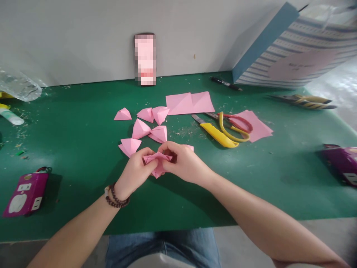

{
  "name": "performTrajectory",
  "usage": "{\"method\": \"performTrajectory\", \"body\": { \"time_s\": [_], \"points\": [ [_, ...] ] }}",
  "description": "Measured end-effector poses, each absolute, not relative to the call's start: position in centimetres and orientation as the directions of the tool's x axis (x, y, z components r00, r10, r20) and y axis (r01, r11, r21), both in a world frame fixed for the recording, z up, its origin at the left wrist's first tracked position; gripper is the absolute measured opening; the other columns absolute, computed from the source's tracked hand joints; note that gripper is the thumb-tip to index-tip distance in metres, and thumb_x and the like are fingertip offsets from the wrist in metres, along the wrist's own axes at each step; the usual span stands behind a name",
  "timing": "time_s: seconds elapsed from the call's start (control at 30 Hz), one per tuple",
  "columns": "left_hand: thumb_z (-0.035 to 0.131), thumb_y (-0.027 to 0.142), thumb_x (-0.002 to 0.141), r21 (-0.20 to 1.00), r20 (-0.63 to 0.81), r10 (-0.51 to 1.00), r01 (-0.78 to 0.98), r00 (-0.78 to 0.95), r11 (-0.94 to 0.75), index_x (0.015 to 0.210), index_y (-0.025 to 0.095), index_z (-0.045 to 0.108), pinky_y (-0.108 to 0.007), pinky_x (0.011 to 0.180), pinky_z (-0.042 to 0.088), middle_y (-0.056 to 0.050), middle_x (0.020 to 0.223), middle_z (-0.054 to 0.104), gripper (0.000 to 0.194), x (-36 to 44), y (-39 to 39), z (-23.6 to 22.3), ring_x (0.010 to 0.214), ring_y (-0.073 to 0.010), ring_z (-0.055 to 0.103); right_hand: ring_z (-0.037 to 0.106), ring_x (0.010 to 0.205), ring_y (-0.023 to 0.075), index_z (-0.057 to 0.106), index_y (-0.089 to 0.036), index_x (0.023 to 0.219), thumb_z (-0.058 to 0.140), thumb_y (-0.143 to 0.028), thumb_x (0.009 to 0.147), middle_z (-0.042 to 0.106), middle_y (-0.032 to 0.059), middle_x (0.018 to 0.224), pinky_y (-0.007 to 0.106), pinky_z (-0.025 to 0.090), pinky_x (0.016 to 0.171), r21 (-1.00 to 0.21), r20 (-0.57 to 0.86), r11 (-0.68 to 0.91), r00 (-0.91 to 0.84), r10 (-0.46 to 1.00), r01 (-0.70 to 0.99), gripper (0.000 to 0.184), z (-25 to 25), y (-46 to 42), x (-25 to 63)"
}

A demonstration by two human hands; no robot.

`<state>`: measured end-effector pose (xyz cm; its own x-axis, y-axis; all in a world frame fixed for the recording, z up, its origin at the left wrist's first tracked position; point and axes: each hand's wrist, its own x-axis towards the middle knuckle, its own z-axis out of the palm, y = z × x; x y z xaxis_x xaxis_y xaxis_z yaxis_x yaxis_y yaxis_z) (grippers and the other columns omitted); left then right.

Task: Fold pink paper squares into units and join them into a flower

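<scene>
Head view: at five o'clock from the loose pink pieces (141, 129), a folded paper (158, 163) is pinched by left hand (135, 169) and right hand (187, 160), its creases best pressed evenly from both sides.

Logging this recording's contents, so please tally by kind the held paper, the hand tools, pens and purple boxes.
Held pink paper piece: 1
Pair of scissors: 1
Yellow cutter: 1
Pair of pliers: 1
Pen: 1
Purple boxes: 2
Total: 7
</scene>
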<state>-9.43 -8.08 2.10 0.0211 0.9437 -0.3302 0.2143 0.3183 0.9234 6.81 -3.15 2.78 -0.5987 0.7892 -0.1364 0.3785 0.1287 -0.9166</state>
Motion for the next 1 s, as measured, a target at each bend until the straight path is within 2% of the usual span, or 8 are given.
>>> {"method": "performTrajectory", "body": {
  "time_s": [0.13, 0.33, 0.43, 0.6, 0.8, 0.93, 1.0],
  "points": [
    [0.055, 0.022, 0.078, 0.915, -0.269, 0.963, 0.306, -0.025, 0.263, 0.073, 0.018, 0.057, -0.025, 0.060, 0.046, 0.002, 0.068, 0.060, 0.006, -9.4, -8.1, 2.2, 0.066, -0.0149, 0.060, 0.057, 0.057, 0.0104, 0.058, -0.020, 0.086, 0.052, -0.014, 0.072, 0.062, -0.0040, 0.068, 0.020, 0.042, 0.051, -0.896, -0.105, 0.186, -0.600, 0.793, 0.403, 0.017, 2.7, -3.2, 6.7],
    [0.056, 0.023, 0.078, 0.896, -0.258, 0.966, 0.367, -0.030, 0.251, 0.071, 0.019, 0.055, -0.025, 0.057, 0.045, 0.003, 0.065, 0.060, 0.008, -9.5, -8.1, 2.5, 0.062, -0.0151, 0.059, 0.053, 0.058, 0.0089, 0.059, -0.019, 0.084, 0.050, -0.010, 0.074, 0.062, -0.0030, 0.072, 0.020, 0.040, 0.053, -0.865, -0.002, 0.299, -0.600, 0.800, 0.402, 0.016, 2.8, -3.4, 6.7],
    [0.057, 0.024, 0.079, 0.897, -0.254, 0.967, 0.370, -0.014, 0.241, 0.072, 0.019, 0.056, -0.025, 0.057, 0.045, 0.003, 0.064, 0.061, 0.008, -9.5, -8.1, 2.6, 0.061, -0.0151, 0.060, 0.053, 0.059, 0.0091, 0.059, -0.018, 0.082, 0.051, -0.009, 0.073, 0.062, -0.0033, 0.070, 0.020, 0.040, 0.053, -0.859, 0.005, 0.308, -0.596, 0.803, 0.408, 0.016, 2.8, -3.3, 6.6],
    [0.055, 0.024, 0.082, 0.905, -0.183, 0.983, 0.396, 0.030, 0.157, 0.082, 0.019, 0.063, -0.026, 0.064, 0.048, 0.000, 0.078, 0.067, 0.009, -9.4, -8.2, 2.8, 0.071, -0.0162, 0.063, 0.054, 0.059, 0.0092, 0.059, -0.018, 0.079, 0.051, -0.007, 0.070, 0.063, -0.0036, 0.069, 0.019, 0.040, 0.054, -0.867, -0.005, 0.296, -0.600, 0.800, 0.401, 0.016, 2.8, -3.3, 6.6],
    [0.056, 0.024, 0.081, 0.898, -0.214, 0.976, 0.398, 0.028, 0.186, 0.081, 0.019, 0.063, -0.027, 0.065, 0.051, -0.001, 0.078, 0.069, 0.009, -9.5, -8.1, 2.8, 0.072, -0.0180, 0.065, 0.055, 0.063, 0.0102, 0.060, -0.019, 0.085, 0.050, -0.005, 0.070, 0.064, -0.0022, 0.075, 0.021, 0.042, 0.057, -0.853, 0.005, 0.321, -0.608, 0.794, 0.413, 0.022, 2.5, -3.4, 6.5],
    [0.056, 0.025, 0.081, 0.907, -0.251, 0.968, 0.351, 0.012, 0.231, 0.083, 0.019, 0.065, -0.028, 0.063, 0.051, -0.002, 0.079, 0.069, 0.011, -9.6, -8.0, 2.6, 0.071, -0.0181, 0.065, 0.056, 0.061, 0.0104, 0.060, -0.020, 0.094, 0.055, -0.017, 0.080, 0.064, -0.0017, 0.075, 0.022, 0.044, 0.055, -0.878, -0.051, 0.274, -0.645, 0.763, 0.393, 0.015, 3.1, -3.0, 7.0],
    [0.057, 0.023, 0.080, 0.914, -0.210, 0.977, 0.348, -0.033, 0.208, 0.081, 0.018, 0.065, -0.027, 0.063, 0.052, -0.002, 0.079, 0.069, 0.009, -9.6, -8.0, 2.7, 0.071, -0.0177, 0.065, 0.059, 0.064, 0.0113, 0.060, -0.020, 0.098, 0.059, -0.027, 0.084, 0.064, -0.0010, 0.076, 0.022, 0.046, 0.056, -0.902, -0.057, 0.236, -0.641, 0.765, 0.362, 0.016, 3.5, -2.8, 7.4]
  ]
}}
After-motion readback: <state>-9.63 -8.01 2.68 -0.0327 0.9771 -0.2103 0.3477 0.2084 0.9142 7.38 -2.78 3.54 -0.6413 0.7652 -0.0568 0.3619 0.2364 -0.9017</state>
